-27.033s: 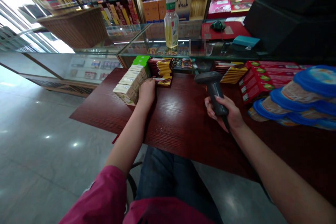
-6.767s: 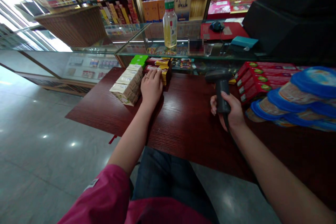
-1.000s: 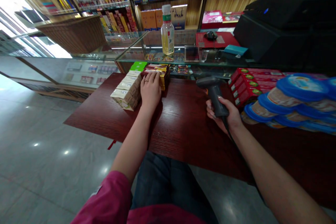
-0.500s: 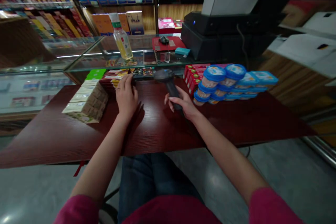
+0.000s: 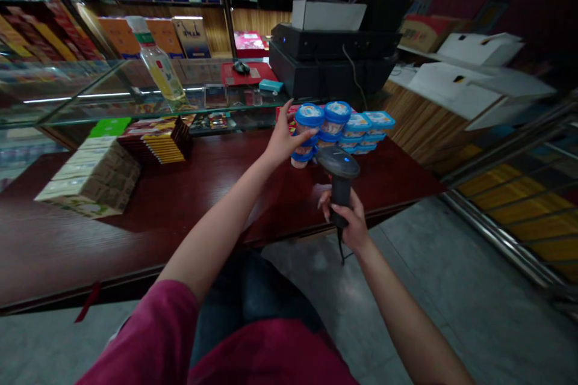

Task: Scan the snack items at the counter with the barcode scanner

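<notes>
Left hand (image 5: 286,139) curves around a round, blue-lidded tub (image 5: 309,114) atop the left end of a tub stack (image 5: 356,126) on the dark red-brown wooden surface (image 5: 217,183); cannot tell if the grip is closed. Right hand (image 5: 354,225) grips a dark-grey handheld scanner (image 5: 338,163), head up.

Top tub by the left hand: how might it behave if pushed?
The tub looks stiff, holding a crisp round shape. Perched on other tubs, it may topple if pushed; being round, it could then roll.
</notes>
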The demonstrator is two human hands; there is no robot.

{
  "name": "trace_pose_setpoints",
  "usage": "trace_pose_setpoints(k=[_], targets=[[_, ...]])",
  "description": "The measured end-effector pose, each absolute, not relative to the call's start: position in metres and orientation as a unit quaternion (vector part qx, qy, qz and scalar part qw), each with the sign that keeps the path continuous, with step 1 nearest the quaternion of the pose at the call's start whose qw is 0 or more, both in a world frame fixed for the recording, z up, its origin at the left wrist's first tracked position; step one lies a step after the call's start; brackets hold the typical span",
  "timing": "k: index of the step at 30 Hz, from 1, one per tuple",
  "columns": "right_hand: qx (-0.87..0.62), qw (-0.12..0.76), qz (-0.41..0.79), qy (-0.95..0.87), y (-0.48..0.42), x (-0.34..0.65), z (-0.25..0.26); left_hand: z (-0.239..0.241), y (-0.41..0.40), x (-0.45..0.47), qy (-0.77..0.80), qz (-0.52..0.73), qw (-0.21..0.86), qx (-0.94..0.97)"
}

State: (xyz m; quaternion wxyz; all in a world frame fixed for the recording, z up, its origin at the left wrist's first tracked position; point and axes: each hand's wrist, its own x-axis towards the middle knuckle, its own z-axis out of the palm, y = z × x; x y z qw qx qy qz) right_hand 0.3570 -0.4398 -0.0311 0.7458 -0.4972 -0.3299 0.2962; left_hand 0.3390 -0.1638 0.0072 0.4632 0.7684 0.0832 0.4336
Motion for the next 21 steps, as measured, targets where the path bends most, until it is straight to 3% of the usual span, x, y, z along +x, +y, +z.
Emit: trace_pose_setpoints(k=[5,11,16,21], targets=[[-0.485,0.766,0.298,-0.298,-0.441,0.361,-0.024,0.025,-0.171,0.351,0.088,0.437,0.472,0.761],[-0.467,0.734,0.346,-0.352,-0.416,0.355,-0.011,0.042,-0.149,0.293,0.151,0.486,0.55,0.662],[-0.424,0.682,0.434,-0.408,-0.362,0.332,-0.002,0.012,-0.114,0.203,0.258,0.446,0.596,0.616],[-0.39,0.645,0.518,-0.405,-0.307,0.299,-0.011,-0.027,-0.094,0.131,0.351,0.467,0.577,0.571]])
